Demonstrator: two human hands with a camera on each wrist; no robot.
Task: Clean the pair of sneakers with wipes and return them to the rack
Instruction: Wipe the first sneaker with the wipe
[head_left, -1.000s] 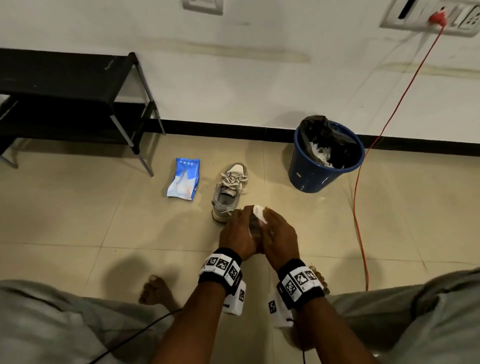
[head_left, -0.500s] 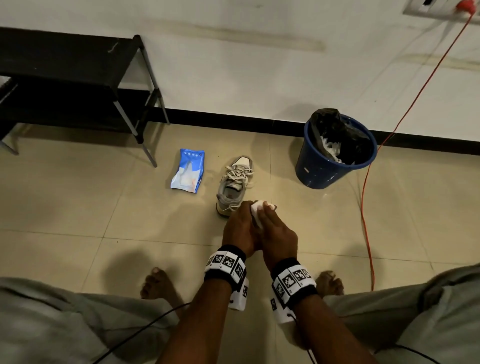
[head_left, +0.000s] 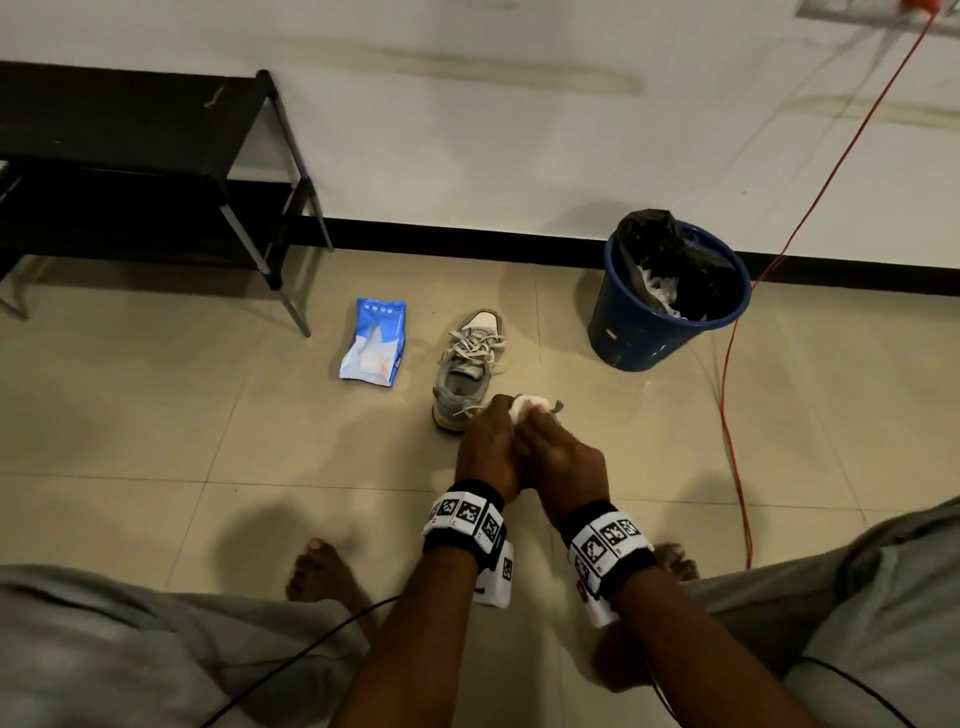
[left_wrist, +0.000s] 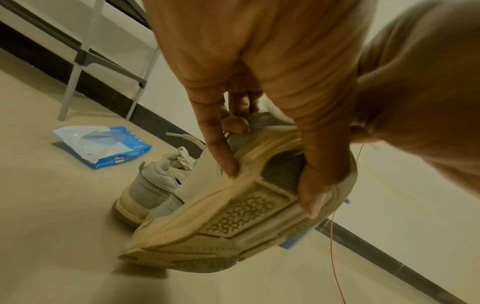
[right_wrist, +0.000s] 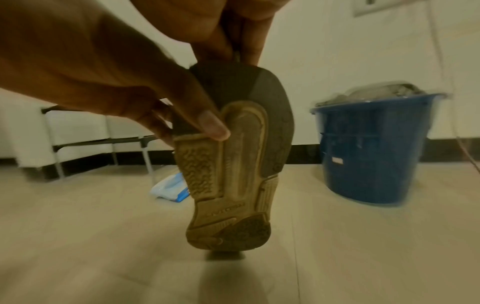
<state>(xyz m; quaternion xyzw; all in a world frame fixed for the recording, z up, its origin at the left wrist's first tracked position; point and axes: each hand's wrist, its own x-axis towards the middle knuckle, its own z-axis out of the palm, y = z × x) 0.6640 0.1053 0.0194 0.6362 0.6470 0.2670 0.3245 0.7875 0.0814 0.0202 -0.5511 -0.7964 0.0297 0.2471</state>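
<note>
Tiled floor (head_left: 156, 415), rack (head_left: 130, 171) at wall. Left hand (head_left: 488, 447) gripping lifted sneaker (left_wrist: 233, 216) by sole; right hand (head_left: 561, 457) pinching wipe (head_left: 527, 405) against it. Second sneaker (head_left: 467, 364) on floor. Wiping in progress; racking both pending.

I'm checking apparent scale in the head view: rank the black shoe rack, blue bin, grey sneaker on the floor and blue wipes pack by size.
1. Black shoe rack
2. Blue plastic bin
3. Grey laced sneaker on the floor
4. Blue wipes pack, only slightly smaller than the sneaker
</note>
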